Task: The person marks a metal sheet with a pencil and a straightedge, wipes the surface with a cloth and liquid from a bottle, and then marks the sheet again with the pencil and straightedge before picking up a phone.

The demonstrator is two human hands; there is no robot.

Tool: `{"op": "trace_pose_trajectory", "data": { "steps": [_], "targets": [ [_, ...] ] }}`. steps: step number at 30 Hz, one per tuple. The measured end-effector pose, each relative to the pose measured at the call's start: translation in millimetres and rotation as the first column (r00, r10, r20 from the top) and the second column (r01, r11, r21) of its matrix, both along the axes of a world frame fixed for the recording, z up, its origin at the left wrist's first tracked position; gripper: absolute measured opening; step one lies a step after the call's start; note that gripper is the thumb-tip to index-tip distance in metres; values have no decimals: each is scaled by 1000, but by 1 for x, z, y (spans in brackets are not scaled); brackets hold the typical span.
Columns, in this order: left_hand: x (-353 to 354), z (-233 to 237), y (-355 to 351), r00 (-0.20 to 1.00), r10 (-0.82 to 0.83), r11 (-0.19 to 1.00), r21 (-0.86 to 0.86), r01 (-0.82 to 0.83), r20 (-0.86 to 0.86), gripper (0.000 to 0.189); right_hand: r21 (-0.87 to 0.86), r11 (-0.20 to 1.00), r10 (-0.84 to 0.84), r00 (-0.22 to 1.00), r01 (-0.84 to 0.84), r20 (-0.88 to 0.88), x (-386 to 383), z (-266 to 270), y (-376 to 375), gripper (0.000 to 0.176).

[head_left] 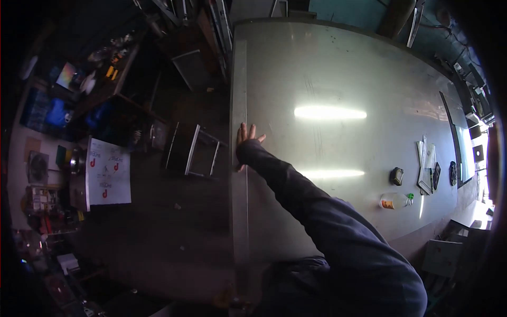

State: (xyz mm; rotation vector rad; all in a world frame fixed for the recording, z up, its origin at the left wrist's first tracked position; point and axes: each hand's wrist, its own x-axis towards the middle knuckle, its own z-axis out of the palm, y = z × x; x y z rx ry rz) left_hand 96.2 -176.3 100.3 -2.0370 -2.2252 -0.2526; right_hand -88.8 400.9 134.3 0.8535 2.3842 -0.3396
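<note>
My right hand [249, 143] lies with fingers spread at the left edge of a large, shiny metal sheet [327, 68]. It touches a long flat strip [241, 211] that runs along this edge. The hand looks flat and shows nothing in its grasp. A dark sleeve covers the arm, which crosses the sheet from the lower right. My left hand is out of sight.
Right on the sheet are a tape measure [397, 176], a clear bottle [395, 201] with green cap, and flat pale pieces [426, 165]. Left, a metal frame [199, 150] stands low beside a printed white panel [109, 171]. A cluttered bench [113, 79] is farther back.
</note>
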Motion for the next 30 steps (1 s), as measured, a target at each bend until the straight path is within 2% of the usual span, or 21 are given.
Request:
{"op": "trace_pose_trajectory", "data": {
  "steps": [2,4,5,6,8,10,12,14,16,17,18,19,20,21,22,23,24,26,27,28,30],
  "targets": [
    [53,-17,-65,961,262,964,30,-266,89,26,8,1000,9,998,-9,-68,7,-2,-4,138],
    [98,-23,-87,838,511,849,39,-526,193,30,-2,980,-197,961,201,-193,10,-28,-18,134],
    [112,-34,-82,464,614,653,-82,-753,638,38,88,961,-183,843,262,-506,30,-50,-39,113],
    [120,-37,-45,-66,480,458,-314,-831,875,49,101,965,-160,846,243,-509,57,-55,-61,113],
    [135,24,50,371,771,530,-199,-824,518,69,123,992,97,628,-2,-772,118,-60,-99,96],
    [146,31,101,250,846,366,-173,-914,471,66,-2,990,67,493,-139,-867,181,-71,-141,87],
    [144,-19,96,290,836,394,-141,-908,466,71,50,929,194,370,-366,-908,234,-127,-176,78],
    [144,-34,88,345,827,438,-123,-891,444,75,202,840,304,129,-504,-944,320,-94,-196,70],
    [139,-29,96,574,732,637,-72,-767,366,71,-190,778,-7,293,-599,-956,393,-65,-198,60],
    [131,-40,100,616,695,683,-71,-727,372,71,-254,794,-52,354,-552,-934,427,-55,-196,57],
    [125,-63,98,411,535,664,-66,-745,738,69,-319,805,-105,410,-500,-906,458,-46,-193,54],
    [126,-76,101,112,281,644,-101,-759,953,66,-321,832,-127,407,-453,-905,488,-36,-187,54],
    [131,-75,111,127,275,682,-100,-725,953,66,-439,805,-193,524,-398,-829,515,-26,-180,52],
    [135,-70,122,-94,227,662,-224,-715,969,66,-548,765,-252,626,-338,-738,539,-22,-172,49],
    [138,-65,132,-313,176,644,-349,-681,934,67,-543,779,-273,610,-313,-744,561,-22,-166,49],
    [156,-31,161,-485,97,548,-453,-703,869,53,-549,797,-286,644,-251,-710,583,-25,-163,46],
    [158,-27,172,-475,110,568,-447,-691,873,53,-555,810,-301,677,-191,-672,604,-26,-157,42],
    [161,-24,188,-711,-171,450,-588,-672,682,33,-526,822,-304,613,-219,-729,648,-28,-136,39],
    [168,-9,203,-657,-131,456,-543,-705,742,19,-497,827,-287,561,-263,-776,669,-28,-125,35],
    [179,9,214,-573,-111,537,-436,-722,812,20,-500,829,-300,554,-251,-776,689,-27,-110,35],
    [185,35,241,-487,-65,599,-356,-717,871,20,-628,773,-481,565,-87,-670,727,-23,-71,24]
  ]
}}
